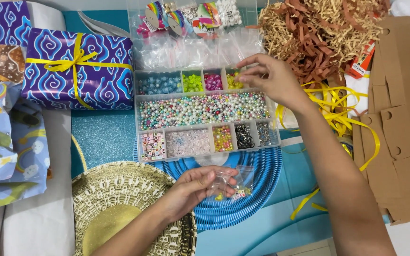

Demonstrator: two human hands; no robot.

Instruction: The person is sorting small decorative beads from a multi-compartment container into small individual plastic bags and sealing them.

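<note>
Near me, my left hand (193, 188) pinches a small clear bag (233, 182) with beads. My right hand (272, 78) hovers over the bead box (205, 111), fingers together at the yellow compartment (234, 81).

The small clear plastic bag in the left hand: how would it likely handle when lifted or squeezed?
The small clear plastic bag looks thin and creased, so probably floppy and very light. The left hand pinches it with fingertips, which suggests little weight. A few small beads sit at its bottom; they would likely shift and could spill if it is open and tipped.
</note>
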